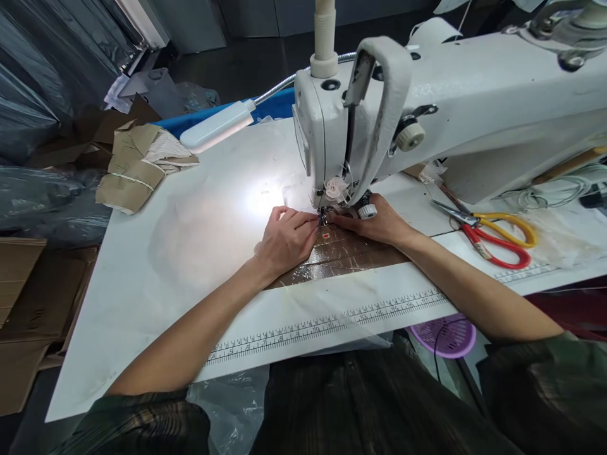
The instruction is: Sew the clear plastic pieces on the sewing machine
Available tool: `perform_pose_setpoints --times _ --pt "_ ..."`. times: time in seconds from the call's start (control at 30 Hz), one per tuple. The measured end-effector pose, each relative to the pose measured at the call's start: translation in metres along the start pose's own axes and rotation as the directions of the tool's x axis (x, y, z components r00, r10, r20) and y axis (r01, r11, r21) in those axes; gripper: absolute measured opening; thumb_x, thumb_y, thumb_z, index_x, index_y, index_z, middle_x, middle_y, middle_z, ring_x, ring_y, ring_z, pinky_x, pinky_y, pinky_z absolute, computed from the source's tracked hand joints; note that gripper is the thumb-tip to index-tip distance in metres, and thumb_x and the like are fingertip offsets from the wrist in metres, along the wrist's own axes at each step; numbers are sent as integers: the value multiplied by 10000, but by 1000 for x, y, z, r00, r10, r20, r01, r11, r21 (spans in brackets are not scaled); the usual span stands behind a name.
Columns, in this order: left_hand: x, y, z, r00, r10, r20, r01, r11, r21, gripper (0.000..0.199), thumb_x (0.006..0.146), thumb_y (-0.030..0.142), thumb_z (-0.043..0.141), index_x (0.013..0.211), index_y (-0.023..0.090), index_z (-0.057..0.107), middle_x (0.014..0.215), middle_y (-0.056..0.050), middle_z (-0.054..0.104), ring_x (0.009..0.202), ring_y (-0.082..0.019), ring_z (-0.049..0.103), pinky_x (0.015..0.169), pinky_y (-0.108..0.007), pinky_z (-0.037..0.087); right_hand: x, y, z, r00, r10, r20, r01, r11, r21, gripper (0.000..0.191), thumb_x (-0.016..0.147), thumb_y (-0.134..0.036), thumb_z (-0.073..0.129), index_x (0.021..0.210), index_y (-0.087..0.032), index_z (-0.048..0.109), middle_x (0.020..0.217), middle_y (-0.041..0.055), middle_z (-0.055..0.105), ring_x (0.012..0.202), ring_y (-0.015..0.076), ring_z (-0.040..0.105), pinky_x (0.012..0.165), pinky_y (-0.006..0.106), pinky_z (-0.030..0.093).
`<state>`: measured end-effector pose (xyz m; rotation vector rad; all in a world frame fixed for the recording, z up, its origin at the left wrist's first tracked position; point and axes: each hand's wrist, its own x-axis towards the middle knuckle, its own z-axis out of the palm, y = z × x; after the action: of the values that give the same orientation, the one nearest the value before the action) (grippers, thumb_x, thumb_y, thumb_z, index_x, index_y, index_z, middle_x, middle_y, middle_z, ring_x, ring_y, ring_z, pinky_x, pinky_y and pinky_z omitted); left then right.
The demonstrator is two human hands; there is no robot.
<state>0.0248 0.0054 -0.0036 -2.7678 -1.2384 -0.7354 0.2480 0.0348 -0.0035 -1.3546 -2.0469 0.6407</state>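
Observation:
A white sewing machine (315, 145) stands over the table, its presser foot (323, 216) lowered between my hands. My left hand (289, 240) lies just left of the foot, fingers bent and pressed together with their tips beside it. From the right, my right hand (379, 221) reaches in behind a small white knob (367, 212), thumb and forefinger pointing at the foot. Whatever the fingertips pinch is too small and covered to name. Under both hands is a brown, shiny taped patch (351, 253) on the tabletop. A pale fabric rose (336, 188) sits on the machine head.
Scissors (497, 237) with red and yellow handles lie on the right. A lit lamp (218, 126) shines from the left, near a brown paper-wrapped bundle (135, 167). Along the table's front edge runs a printed ruler (327, 325). Below hangs a purple basket (446, 338).

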Motion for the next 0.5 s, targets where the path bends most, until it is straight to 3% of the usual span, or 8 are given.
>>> perform_pose_setpoints --times 0.13,0.3,0.5 --pt "1 -2 0 1000 -1 25 2 1000 -31 237 991 215 487 1024 207 722 1128 -54 745 851 -193 634 866 -422 453 -3 -2 6 1000 25 -18 -25 1000 -5 257 853 -430 695 930 -187 721 888 88 715 878 258 639 757 407 522" --pt "1 -5 1 999 14 29 -12 999 -53 232 989 210 497 1018 206 727 1129 -50 742 819 -180 617 837 -414 449 -8 -4 17 996 -5 -83 -7 989 -146 141 857 -305 702 923 -201 770 925 93 753 952 298 663 831 455 524" --pt "0 -5 4 995 80 -62 -81 997 -15 209 983 184 510 1003 166 718 1083 -68 744 800 -180 598 780 -382 442 -14 -5 28 988 8 -152 -45 968 -245 130 894 -255 665 926 -209 782 911 92 758 967 292 678 848 437 503"
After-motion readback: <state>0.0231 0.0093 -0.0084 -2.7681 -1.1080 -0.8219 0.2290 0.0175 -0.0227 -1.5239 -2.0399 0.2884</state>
